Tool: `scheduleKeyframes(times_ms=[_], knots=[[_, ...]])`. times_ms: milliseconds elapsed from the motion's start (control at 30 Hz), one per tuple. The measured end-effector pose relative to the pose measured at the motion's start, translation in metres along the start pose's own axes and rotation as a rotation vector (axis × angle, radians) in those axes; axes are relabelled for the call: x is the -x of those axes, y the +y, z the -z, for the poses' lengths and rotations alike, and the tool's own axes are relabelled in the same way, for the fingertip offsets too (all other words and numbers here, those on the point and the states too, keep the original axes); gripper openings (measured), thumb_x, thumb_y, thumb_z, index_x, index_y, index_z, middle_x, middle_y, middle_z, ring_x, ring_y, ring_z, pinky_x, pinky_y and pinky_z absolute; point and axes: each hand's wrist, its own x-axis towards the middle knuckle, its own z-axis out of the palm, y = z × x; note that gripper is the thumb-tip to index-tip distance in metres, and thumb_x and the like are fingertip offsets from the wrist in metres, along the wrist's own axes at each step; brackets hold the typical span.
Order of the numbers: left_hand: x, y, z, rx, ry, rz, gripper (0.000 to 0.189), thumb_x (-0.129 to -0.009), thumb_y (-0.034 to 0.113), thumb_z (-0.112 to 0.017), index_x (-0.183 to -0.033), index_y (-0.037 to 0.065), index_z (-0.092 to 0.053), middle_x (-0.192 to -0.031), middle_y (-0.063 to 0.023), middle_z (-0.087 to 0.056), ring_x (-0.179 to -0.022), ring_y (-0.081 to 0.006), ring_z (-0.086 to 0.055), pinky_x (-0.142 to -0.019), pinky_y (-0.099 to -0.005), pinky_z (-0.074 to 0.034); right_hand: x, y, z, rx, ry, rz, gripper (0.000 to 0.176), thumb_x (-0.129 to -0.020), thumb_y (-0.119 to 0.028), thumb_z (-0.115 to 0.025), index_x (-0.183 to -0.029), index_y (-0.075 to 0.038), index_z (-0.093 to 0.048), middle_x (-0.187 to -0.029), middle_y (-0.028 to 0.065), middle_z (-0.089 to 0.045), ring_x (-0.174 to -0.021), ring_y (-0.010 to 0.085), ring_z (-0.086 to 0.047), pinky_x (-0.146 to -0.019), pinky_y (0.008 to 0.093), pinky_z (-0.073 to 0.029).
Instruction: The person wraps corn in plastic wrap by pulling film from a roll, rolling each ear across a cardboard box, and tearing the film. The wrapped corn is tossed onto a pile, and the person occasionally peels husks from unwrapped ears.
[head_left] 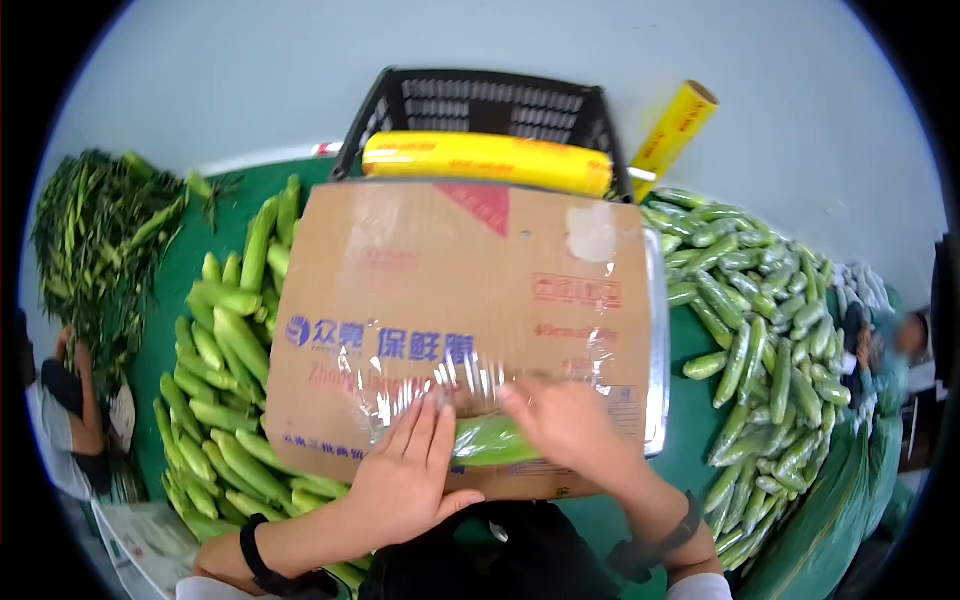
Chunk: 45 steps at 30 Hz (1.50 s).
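My left hand [405, 475] lies flat, fingers together, on clear cling film [450, 390] spread over a brown cardboard sheet [440, 290]. My right hand [565, 425] presses on the film beside it, a little blurred. Between and under the two hands lies a green vegetable [490, 442] wrapped in the film. The film runs back to a yellow cling-film roll [487, 160] at the far edge of the cardboard.
A black plastic crate [480, 105] stands behind the roll, with a second yellow roll [675, 125] at its right. Heaps of light green gourds [225, 380] lie at left and cucumbers [770, 350] at right on green cloth. Leafy greens [95, 240] and other people sit at both edges.
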Motion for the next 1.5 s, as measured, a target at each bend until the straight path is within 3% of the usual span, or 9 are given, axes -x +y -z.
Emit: scheduleKeyframes(times_ms=[33, 167, 400, 567, 667, 800, 933, 1333, 1500], knots=[[0.007, 0.000, -0.003, -0.028, 0.051, -0.002, 0.059, -0.083, 0.035, -0.063, -0.123, -0.006, -0.051, -0.129, -0.0301, -0.047, -0.119, -0.0398, -0.050, -0.098, -0.0482, -0.041, -0.004, -0.003, 0.009, -0.084, -0.112, -0.163, 0.024, -0.089, -0.027, -0.057, -0.095, -0.005, -0.062, -0.078, 0.0140, -0.064, -0.067, 0.0356, -0.060, -0.064, 0.0457, -0.049], [-0.049, -0.050, -0.022, -0.137, 0.220, 0.116, 0.055, -0.085, 0.034, -0.061, -0.124, -0.003, -0.050, -0.135, -0.0257, -0.040, -0.123, -0.0398, -0.041, -0.101, -0.0483, -0.035, -0.017, 0.006, 0.001, 0.189, 0.359, 0.533, 0.044, -0.072, -0.037, -0.072, -0.103, -0.008, -0.060, -0.098, 0.0053, -0.059, -0.091, 0.0237, -0.056, -0.079, 0.0393, -0.046], [-0.029, -0.050, -0.018, -0.057, 0.153, 0.022, 0.042, -0.078, 0.023, -0.067, -0.114, 0.001, -0.060, -0.100, -0.0129, -0.065, -0.087, -0.0281, -0.064, -0.070, -0.0345, -0.053, -0.026, -0.007, 0.003, 0.427, 0.124, 0.392, 0.054, -0.065, -0.049, -0.074, -0.097, -0.008, -0.058, -0.086, 0.0061, -0.057, -0.080, 0.0226, -0.058, -0.067, 0.0345, -0.048], [0.005, -0.029, -0.019, -0.034, 0.235, -0.084, 0.062, -0.075, 0.029, -0.068, -0.122, -0.009, -0.051, -0.120, -0.0229, -0.057, -0.112, -0.0353, -0.057, -0.096, -0.0411, -0.046, 0.005, -0.019, -0.009, 0.357, 0.019, 0.330, 0.055, -0.064, -0.046, -0.074, -0.100, -0.008, -0.058, -0.091, 0.0076, -0.058, -0.089, 0.0233, -0.057, -0.080, 0.0383, -0.046], [-0.034, -0.059, -0.021, -0.128, 0.226, 0.002, 0.066, -0.080, 0.030, -0.064, -0.130, -0.007, -0.044, -0.134, -0.0240, -0.047, -0.128, -0.0342, -0.043, -0.106, -0.0440, -0.035, -0.016, -0.017, -0.008, 0.486, 0.414, 0.452, 0.064, -0.065, -0.044, -0.074, -0.114, -0.008, -0.056, -0.105, 0.0087, -0.056, -0.101, 0.0243, -0.052, -0.094, 0.0412, -0.040], [-0.108, -0.114, 0.009, -0.133, 0.116, -0.101, 0.075, -0.079, 0.026, -0.066, -0.138, -0.006, -0.032, -0.144, -0.0251, -0.033, -0.135, -0.0344, -0.033, -0.110, -0.0417, -0.031, -0.050, -0.009, 0.003, 0.468, 0.292, 0.542, 0.072, -0.064, -0.043, -0.076, -0.124, -0.010, -0.053, -0.113, 0.0084, -0.051, -0.106, 0.0244, -0.048, -0.097, 0.0429, -0.037], [-0.167, -0.129, 0.015, -0.219, -0.449, -0.052, 0.085, -0.074, 0.025, -0.071, -0.139, -0.008, -0.028, -0.148, -0.0266, -0.024, -0.136, -0.0366, -0.030, -0.110, -0.0385, -0.031, -0.104, -0.013, 0.014, 0.441, 0.021, 0.454, 0.055, -0.064, -0.042, -0.077, -0.099, -0.006, -0.057, -0.092, 0.0084, -0.062, -0.089, 0.0237, -0.062, -0.079, 0.0365, -0.049], [-0.159, -0.134, 0.015, -0.128, -0.463, -0.071, 0.090, -0.074, 0.026, -0.073, -0.143, -0.005, -0.023, -0.151, -0.0250, -0.017, -0.139, -0.0325, -0.024, -0.113, -0.0359, -0.025, 0.023, -0.019, 0.021, 0.284, -0.398, 0.572, 0.051, -0.071, -0.052, -0.068, -0.085, -0.005, -0.054, -0.070, 0.0114, -0.060, -0.065, 0.0292, -0.063, -0.057, 0.0388, -0.049], [-0.143, -0.130, 0.017, -0.011, -0.224, -0.017, 0.084, -0.076, 0.024, -0.072, -0.144, 0.003, -0.027, -0.152, -0.0232, -0.018, -0.140, -0.0363, -0.021, -0.113, -0.0396, -0.025, 0.102, 0.031, 0.019, -0.133, -0.614, 0.055, 0.063, -0.080, -0.059, -0.061, -0.103, -0.001, -0.056, -0.078, 0.0136, -0.062, -0.073, 0.0263, -0.066, -0.062, 0.0380, -0.052]])
